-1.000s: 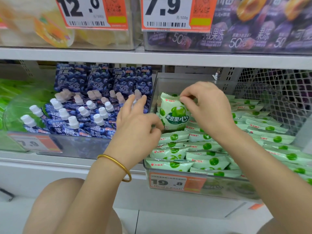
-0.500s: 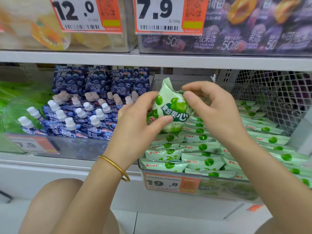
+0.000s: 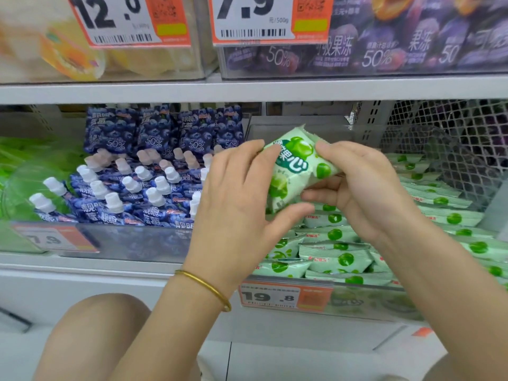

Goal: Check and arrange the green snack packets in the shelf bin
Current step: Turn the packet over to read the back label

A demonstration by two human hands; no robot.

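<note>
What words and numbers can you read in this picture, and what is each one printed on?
"12.0": left upper price tag
"7.9", "元/500g": middle upper price tag
"19.8": green bin's price tag
"50%": blueberry pouches
"果冻", "50%": purple packs
"果心": held green packet
Barcodes, QR codes: unreadable.

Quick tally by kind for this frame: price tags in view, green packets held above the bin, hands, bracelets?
price tags: 4
green packet, held: 1
hands (left hand, right hand): 2
bracelet: 1
Total: 8
</note>
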